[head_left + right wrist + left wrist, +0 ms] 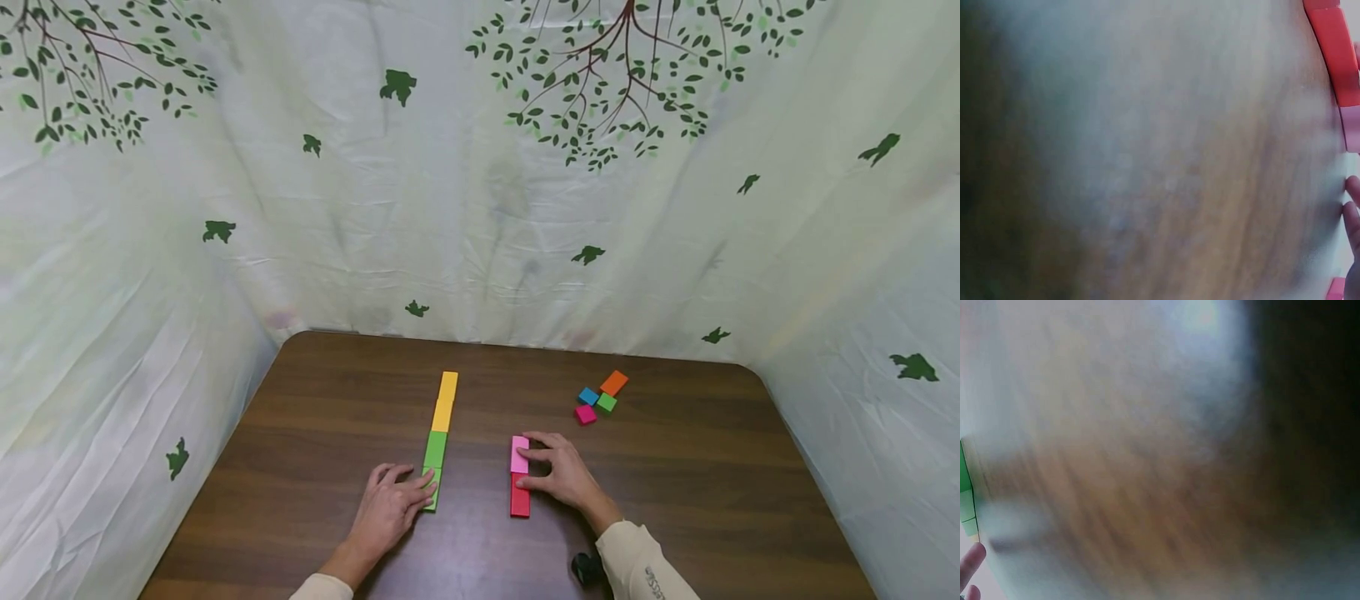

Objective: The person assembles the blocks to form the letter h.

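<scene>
In the head view, two yellow blocks and two green blocks lie end to end in a line running away from me. My left hand touches the nearer green block with extended fingers. To the right, a pink block lies end to end with a red block. My right hand is beside this pair, fingers at the pink block and thumb at the red one's far end. The left wrist view catches green blocks and fingertips at its edge; the right wrist view shows the red block.
Farther back on the right is a small cluster: an orange block, a blue block, a small green block and a magenta block. A black object sits by my right sleeve. A printed curtain surrounds the wooden table.
</scene>
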A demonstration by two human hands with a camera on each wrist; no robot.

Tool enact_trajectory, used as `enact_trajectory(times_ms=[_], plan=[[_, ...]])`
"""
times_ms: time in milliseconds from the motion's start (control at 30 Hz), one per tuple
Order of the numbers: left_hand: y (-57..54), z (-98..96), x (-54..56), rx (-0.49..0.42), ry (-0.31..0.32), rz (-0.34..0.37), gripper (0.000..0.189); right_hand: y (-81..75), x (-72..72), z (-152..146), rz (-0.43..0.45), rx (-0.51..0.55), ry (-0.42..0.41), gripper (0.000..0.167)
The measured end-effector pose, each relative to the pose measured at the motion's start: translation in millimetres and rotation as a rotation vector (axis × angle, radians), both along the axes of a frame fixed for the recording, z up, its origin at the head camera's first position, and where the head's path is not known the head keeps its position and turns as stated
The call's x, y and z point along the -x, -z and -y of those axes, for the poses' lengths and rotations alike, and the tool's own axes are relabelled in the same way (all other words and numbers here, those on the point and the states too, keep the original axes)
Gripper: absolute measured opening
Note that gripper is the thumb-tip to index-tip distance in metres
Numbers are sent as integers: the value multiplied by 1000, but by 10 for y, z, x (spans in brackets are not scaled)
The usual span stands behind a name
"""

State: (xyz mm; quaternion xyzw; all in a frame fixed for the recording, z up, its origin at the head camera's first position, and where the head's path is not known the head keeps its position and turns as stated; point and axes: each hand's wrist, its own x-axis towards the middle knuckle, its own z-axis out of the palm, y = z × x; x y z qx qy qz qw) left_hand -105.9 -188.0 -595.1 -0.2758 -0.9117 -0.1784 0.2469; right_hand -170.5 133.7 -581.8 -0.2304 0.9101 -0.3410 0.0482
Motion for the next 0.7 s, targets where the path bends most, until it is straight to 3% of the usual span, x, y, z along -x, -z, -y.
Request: enact_trajectory(times_ms=[233,700], plan=[[-6,-2,-4,0,-1,3,27,7,15,-8,5,-26,-5,60],[-2,-2,0,-3,-4,5,27,-66,1,30,2,-91,-154,66]])
